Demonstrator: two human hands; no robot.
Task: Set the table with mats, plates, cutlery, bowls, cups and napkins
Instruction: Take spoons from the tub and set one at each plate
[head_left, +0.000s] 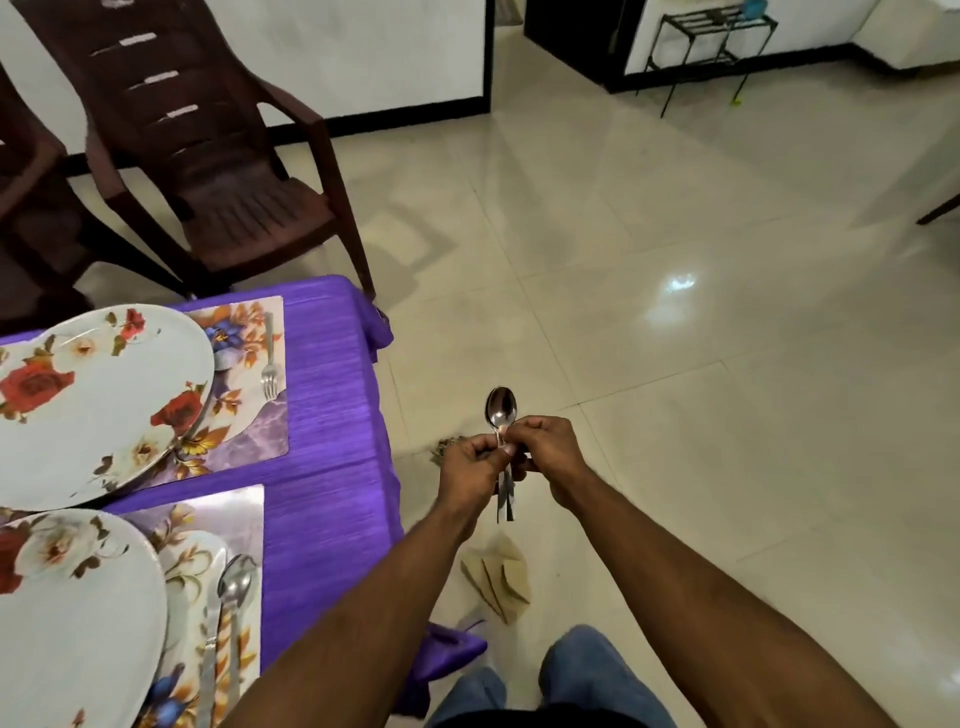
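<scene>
No readable text, labels or numbers anywhere.

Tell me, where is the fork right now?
In the head view the fork lies on the far floral placemat, at the left of the picture, just right of the rose-patterned plate, with its tines pointing toward the person.

A purple-clothed table (332, 415) carries two floral mats (244, 441) (228, 525), each under a plate.

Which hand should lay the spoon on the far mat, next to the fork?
Left, probably. The left hand is nearer the table, on the far mat's side. The right hand is further out over the floor. Both pinch the spoon and the other cutlery; the fork already lies there.
</scene>
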